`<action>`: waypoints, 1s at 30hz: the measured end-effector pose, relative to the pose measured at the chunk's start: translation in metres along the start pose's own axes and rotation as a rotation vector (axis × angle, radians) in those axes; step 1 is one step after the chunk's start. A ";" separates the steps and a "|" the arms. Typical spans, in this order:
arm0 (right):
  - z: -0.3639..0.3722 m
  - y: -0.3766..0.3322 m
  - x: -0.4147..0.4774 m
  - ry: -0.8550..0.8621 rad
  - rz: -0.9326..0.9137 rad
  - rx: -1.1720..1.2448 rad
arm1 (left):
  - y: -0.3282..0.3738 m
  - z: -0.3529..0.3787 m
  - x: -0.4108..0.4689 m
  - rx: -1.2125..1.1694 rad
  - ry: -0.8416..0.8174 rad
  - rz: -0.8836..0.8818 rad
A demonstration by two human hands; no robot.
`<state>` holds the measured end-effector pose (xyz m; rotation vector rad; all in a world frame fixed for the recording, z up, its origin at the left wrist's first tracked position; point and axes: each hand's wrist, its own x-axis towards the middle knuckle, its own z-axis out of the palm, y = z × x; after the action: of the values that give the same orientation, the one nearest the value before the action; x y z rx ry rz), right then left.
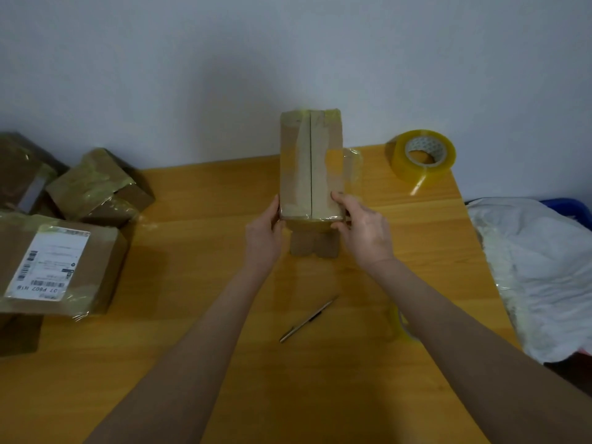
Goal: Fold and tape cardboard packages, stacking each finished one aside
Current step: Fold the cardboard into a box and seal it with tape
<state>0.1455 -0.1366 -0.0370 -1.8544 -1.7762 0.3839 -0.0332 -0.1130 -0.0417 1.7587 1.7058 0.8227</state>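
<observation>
A long brown cardboard package (307,161) with a centre seam and patches of clear tape is held up over the middle of the wooden table (198,200). My left hand (264,233) grips its near left edge. My right hand (363,229) grips the near right edge, thumb on the top face. A loose strip of clear tape (352,168) hangs off the package's right side. A roll of yellowish clear tape (421,157) lies at the table's far right corner.
Several taped cardboard packages are piled at the left, one with a white shipping label (48,262) and another tilted behind it (96,184). A metal pen-like tool (307,318) lies in front of me. White plastic sheeting (538,270) lies off the table's right edge.
</observation>
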 end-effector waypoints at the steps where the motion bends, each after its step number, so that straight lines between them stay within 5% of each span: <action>1: 0.000 -0.001 0.001 -0.009 0.007 -0.002 | 0.005 0.000 -0.002 -0.001 0.019 -0.036; 4: 0.002 -0.005 -0.001 -0.039 0.035 -0.002 | 0.031 0.009 -0.017 -0.049 0.142 -0.131; 11: 0.002 -0.012 -0.004 -0.072 0.087 0.050 | 0.045 0.028 -0.008 -0.307 0.057 -0.395; 14: 0.006 -0.025 -0.017 -0.142 0.091 0.191 | 0.046 0.007 -0.003 -0.234 0.006 -0.450; 18: -0.003 -0.042 -0.020 -0.323 0.049 0.348 | 0.037 -0.026 0.010 0.072 -0.147 -0.327; 23: -0.044 -0.037 0.035 0.083 0.171 0.124 | 0.031 -0.042 0.024 0.345 -0.384 -0.194; 26: -0.056 -0.029 0.073 -0.013 0.243 0.093 | 0.021 -0.073 0.046 0.507 -0.554 0.036; 28: -0.055 -0.025 0.087 -0.171 0.241 0.152 | 0.019 -0.086 0.056 0.582 -0.511 0.154; 30: -0.052 -0.020 0.091 -0.257 0.242 0.211 | 0.027 -0.084 0.052 0.515 -0.227 0.145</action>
<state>0.1654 -0.0570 0.0309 -1.9380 -1.5973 0.9011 -0.0774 -0.0646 0.0366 2.2341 1.7510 0.2260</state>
